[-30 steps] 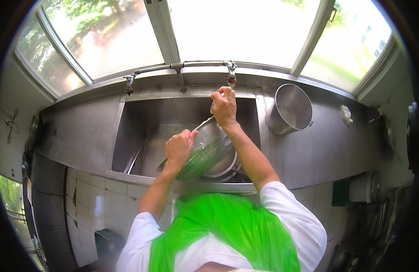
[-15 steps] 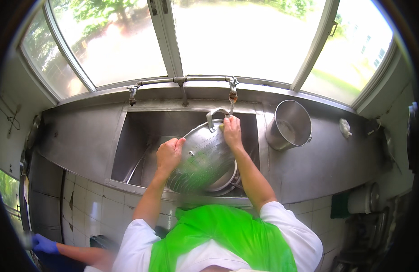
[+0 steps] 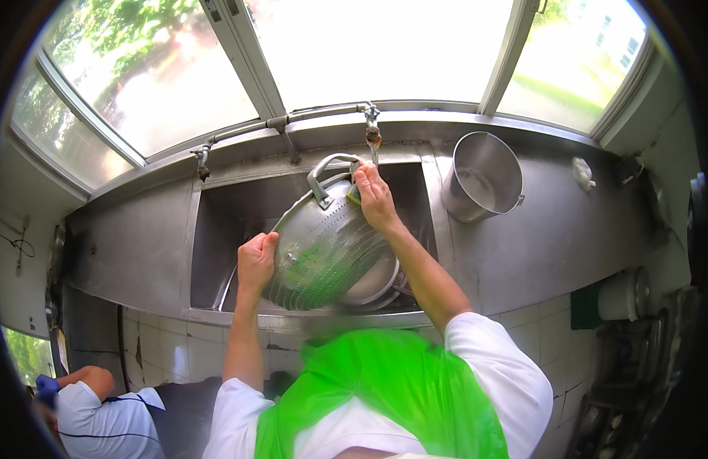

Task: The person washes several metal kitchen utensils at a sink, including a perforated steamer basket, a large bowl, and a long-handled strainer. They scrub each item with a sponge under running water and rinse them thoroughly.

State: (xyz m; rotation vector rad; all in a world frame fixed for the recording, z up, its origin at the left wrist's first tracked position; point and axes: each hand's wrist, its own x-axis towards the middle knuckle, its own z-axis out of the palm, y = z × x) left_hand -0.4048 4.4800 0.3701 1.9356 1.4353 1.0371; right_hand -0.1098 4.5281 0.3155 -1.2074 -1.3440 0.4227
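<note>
Windows (image 3: pixel 369 57) are spanning the far side; beneath them a steel counter (image 3: pixel 132 229) is running across the view, with a sink (image 3: pixel 220 203) set into its middle. At lower left a co-worker in a pale top (image 3: pixel 113 421) is showing partly, well apart from the sink.

The main piece: a perforated steel colander (image 3: pixel 323 241), lying tilted over the sink between both hands, its outer, holed face turning upward. Its visible rim is running obliquely, from the left hand at lower left up toward the right hand. A round steel pot (image 3: pixel 378 281) is sitting below it, mostly hidden. A tall steel bucket (image 3: pixel 465 200) is standing on the counter to the right.

Left hand (image 3: pixel 256 262): closing on the rim, thumb uppermost, pinching the edge; the colander is extending rightward from it. Hidden fingers: cannot tell.

Right hand (image 3: pixel 375 197): bending its fingers together over a yellow-green pad (image 3: pixel 353 196), apparently pinching it against the upper wall. The colander's bulk is lying leftward and nearer the wearer from here. The loop handle (image 3: pixel 317 187) is standing just beside these fingers, so the right hand is being nearer to it; contact: cannot tell.
</note>
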